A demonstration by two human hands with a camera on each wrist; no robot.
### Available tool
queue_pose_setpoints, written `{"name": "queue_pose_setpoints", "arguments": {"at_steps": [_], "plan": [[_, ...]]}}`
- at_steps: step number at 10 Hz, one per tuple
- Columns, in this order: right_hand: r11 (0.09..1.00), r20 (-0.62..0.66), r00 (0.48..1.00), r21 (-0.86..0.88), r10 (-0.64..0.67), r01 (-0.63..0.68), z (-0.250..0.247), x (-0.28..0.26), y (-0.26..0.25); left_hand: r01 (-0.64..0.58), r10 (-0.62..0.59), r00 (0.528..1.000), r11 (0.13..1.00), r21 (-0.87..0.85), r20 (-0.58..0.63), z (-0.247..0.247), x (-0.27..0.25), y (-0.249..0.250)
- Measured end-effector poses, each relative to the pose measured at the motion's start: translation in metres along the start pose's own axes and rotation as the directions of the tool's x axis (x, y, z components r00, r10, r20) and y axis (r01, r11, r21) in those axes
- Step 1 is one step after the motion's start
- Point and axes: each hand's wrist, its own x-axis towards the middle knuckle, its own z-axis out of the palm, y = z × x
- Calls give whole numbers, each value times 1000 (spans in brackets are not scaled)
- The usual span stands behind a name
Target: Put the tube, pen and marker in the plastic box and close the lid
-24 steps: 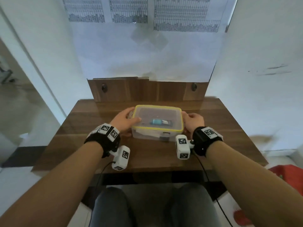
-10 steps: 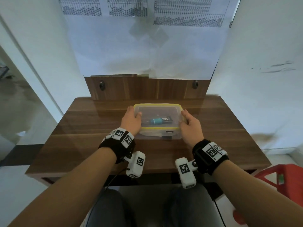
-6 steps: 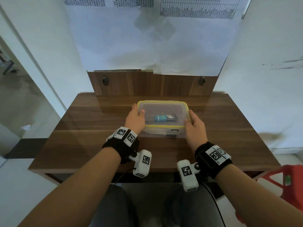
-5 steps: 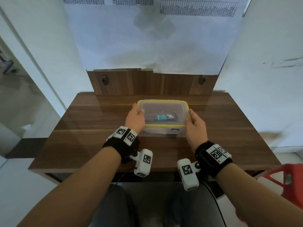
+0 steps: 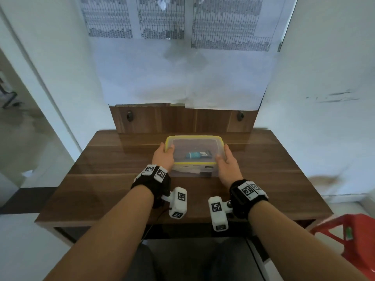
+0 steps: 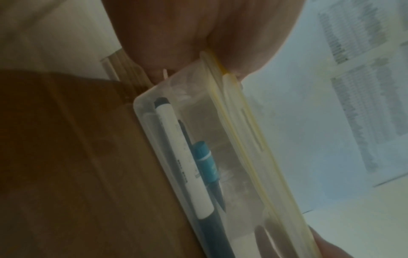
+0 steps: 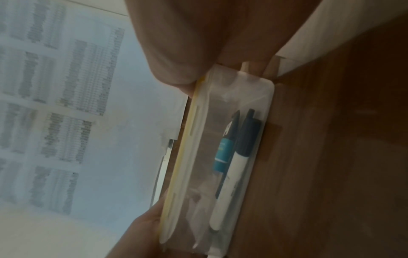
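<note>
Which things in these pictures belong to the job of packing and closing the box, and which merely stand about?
Belong to the job:
plastic box
yellow-rimmed lid
teal tube
marker
pen
left hand
right hand

Merely about:
wooden table
printed sheets
red stool

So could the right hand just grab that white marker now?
Probably not. The marker lies inside the plastic box, and the yellow-rimmed lid sits over it, with the right hand and left hand gripping its ends. The lid must come off first.
</note>
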Motion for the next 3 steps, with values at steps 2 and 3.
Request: {"name": "queue_pose_setpoints", "arguments": {"at_steps": [2, 3], "plan": [[999, 66, 997, -23, -30, 32, -7, 0, -2, 17, -17, 999, 1000, 2, 51, -6, 1, 2], [999, 56, 998, -10, -34, 35, -12, -4, 9, -85, 72, 981, 994, 69, 182, -24, -13, -7]]}}
